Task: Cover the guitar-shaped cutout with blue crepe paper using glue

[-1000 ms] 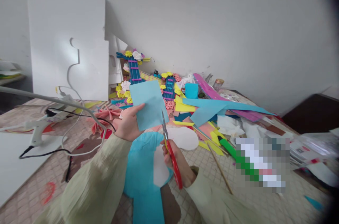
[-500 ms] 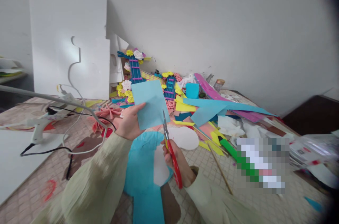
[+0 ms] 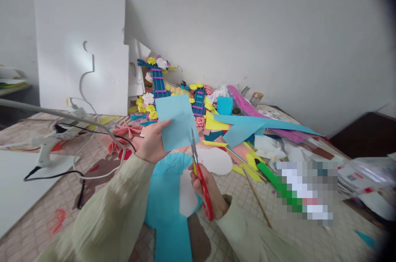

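Over the bench (image 3: 243,196), short of its back edge, a pale-blue sheet (image 3: 181,123) is staying almost unmoved, the left hand (image 3: 151,142) pinching it, the right hand (image 3: 214,187) gripping scissors (image 3: 200,177) by its lower-right corner, so any cut seems to be barely advancing

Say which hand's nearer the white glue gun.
Left. The left hand, holding light-blue paper, is right of the white glue gun; the right hand, holding scissors, is farther right.
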The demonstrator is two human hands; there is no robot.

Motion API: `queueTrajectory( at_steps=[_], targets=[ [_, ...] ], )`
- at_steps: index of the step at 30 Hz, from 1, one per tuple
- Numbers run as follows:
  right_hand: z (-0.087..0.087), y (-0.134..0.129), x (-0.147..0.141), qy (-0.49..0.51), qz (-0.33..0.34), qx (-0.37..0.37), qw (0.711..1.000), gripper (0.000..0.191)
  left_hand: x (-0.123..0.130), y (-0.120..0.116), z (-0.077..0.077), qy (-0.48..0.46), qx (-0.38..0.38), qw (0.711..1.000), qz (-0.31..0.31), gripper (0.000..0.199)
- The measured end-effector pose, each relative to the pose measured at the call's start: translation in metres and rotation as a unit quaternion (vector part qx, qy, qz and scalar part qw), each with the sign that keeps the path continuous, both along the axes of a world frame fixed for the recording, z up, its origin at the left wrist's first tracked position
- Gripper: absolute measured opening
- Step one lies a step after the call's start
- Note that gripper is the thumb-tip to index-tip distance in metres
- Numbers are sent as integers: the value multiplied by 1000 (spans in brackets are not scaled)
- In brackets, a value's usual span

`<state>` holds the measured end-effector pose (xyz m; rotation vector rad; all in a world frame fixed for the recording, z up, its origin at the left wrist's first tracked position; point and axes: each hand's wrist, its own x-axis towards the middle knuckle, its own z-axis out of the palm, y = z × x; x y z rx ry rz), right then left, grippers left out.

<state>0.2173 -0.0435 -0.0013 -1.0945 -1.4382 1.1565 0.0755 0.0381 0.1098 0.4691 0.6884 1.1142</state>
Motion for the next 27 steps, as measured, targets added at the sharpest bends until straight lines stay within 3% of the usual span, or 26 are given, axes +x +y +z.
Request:
queueTrajectory(
  at_steps=[10,27],
  targets=[
    [-1,-1,1,12,20,-16,1000,58,-1,2,-4,-14,-5,1000,-11,32],
    [6,0,-5,37,-9,-41,998,70,0,2,-3,-15,-19,1000,-15,33]
  ],
)
